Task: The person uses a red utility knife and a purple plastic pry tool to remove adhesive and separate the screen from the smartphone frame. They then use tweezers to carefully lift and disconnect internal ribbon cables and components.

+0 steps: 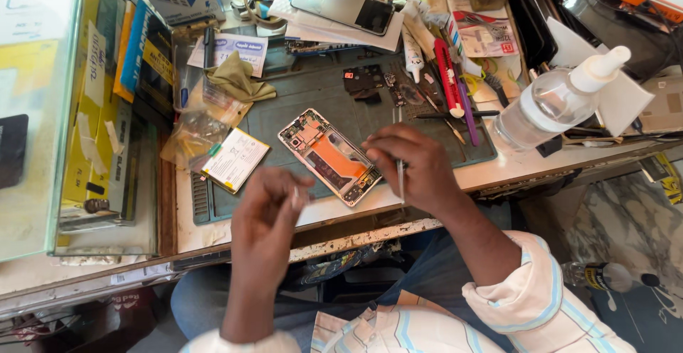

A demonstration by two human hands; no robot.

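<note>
Orange-backed opened phone (329, 156), right hand (416, 168) touching

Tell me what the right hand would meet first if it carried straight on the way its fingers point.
The right hand, gripping thin tweezers, points left and slightly away. The first thing in that line looks like the opened phone on the grey mat; its fingertips already seem to be at the phone's edge, though depth is unclear.

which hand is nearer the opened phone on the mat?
Right. The right hand rests at the lower right end of the opened phone, holding tweezers. The left hand is off its lower left side, apart from it, pinching a small pale piece.
</note>
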